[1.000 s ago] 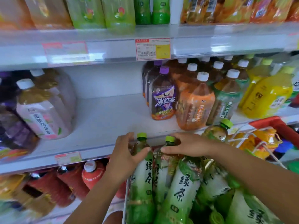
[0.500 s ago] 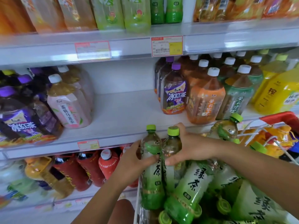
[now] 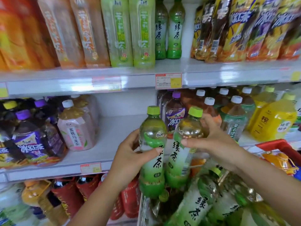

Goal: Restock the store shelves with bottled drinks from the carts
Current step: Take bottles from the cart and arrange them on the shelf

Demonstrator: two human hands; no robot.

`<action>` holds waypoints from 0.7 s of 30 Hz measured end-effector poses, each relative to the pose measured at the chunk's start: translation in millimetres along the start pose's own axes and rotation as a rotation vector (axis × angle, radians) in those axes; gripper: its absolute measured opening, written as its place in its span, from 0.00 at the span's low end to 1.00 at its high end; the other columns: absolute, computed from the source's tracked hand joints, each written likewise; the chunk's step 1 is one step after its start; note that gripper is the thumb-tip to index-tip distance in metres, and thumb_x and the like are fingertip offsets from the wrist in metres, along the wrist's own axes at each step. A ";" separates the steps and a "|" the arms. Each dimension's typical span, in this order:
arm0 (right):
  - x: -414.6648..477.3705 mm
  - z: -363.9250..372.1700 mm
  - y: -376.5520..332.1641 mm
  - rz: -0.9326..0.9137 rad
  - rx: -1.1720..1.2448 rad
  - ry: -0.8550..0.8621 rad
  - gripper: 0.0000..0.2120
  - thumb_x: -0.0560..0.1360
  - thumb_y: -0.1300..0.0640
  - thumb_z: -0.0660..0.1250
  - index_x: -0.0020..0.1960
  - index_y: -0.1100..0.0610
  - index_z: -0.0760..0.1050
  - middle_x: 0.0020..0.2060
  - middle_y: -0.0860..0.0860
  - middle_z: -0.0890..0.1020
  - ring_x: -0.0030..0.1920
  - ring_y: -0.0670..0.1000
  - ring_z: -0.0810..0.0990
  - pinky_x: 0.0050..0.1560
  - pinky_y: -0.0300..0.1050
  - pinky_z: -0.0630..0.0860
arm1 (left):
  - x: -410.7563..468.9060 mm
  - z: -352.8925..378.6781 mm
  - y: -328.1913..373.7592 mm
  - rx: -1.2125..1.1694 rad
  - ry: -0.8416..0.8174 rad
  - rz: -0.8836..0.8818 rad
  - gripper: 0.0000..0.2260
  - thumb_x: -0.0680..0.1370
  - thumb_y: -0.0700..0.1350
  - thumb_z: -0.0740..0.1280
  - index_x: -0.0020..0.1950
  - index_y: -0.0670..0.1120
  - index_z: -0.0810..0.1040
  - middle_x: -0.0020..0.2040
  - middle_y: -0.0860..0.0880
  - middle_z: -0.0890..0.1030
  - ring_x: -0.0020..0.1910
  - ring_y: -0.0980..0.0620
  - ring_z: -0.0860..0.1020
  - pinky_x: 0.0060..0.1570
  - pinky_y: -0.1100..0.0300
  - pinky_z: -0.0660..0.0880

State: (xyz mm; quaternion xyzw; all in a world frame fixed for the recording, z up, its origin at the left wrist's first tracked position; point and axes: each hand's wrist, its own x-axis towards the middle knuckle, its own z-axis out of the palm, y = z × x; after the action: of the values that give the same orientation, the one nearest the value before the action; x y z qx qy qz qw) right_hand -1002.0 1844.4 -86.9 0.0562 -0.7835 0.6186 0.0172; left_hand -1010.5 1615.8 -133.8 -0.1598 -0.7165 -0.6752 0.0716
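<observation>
The first green tea bottle (image 3: 152,139) was gripped upright at its shoulder by the left hand (image 3: 128,154), thumb across the label; the second green tea bottle (image 3: 189,129), just beside it, was clasped, slightly tilted, by the right hand (image 3: 213,144). Beneath both grips, more green bottles (image 3: 195,207) were heaped in the cart (image 3: 275,143). Behind, the white shelf (image 3: 114,131) was seen.

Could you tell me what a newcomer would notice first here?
At centre, the left hand and right hand each grip a clear plastic green-tea bottle with a lime-green cap, the left bottle beside the right bottle. Behind them lies a bare stretch of the white middle shelf. Below right, more such bottles lie in the red-rimmed cart.
</observation>
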 end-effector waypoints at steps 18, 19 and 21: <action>89.1 -54.9 -222.9 -0.749 -0.023 0.189 0.41 0.65 0.53 0.78 0.74 0.49 0.64 0.63 0.48 0.78 0.58 0.48 0.81 0.60 0.48 0.77 | 122.7 -43.5 165.6 0.099 0.199 0.449 0.08 0.77 0.46 0.70 0.55 0.53 0.77 0.44 0.54 0.85 0.43 0.55 0.84 0.39 0.62 0.79; 98.5 -53.0 -223.2 -0.742 -0.036 0.184 0.38 0.67 0.55 0.77 0.73 0.50 0.65 0.62 0.48 0.79 0.57 0.48 0.81 0.58 0.45 0.78 | 125.9 -42.7 162.8 0.101 0.203 0.446 0.08 0.77 0.46 0.70 0.55 0.53 0.78 0.45 0.55 0.85 0.43 0.55 0.84 0.40 0.62 0.79; 116.8 -47.4 -220.4 -0.718 -0.047 0.170 0.35 0.70 0.60 0.75 0.73 0.51 0.64 0.60 0.47 0.79 0.56 0.47 0.82 0.54 0.38 0.79 | 132.5 -41.3 158.0 0.083 0.222 0.445 0.08 0.76 0.45 0.71 0.55 0.53 0.78 0.44 0.56 0.85 0.42 0.56 0.84 0.39 0.64 0.78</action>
State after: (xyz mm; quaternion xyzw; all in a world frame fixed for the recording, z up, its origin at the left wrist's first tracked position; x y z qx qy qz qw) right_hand -1096.0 1832.3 148.7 0.2755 -0.7236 0.5576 0.2992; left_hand -1088.1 1598.2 60.8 -0.2352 -0.6785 -0.6264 0.3033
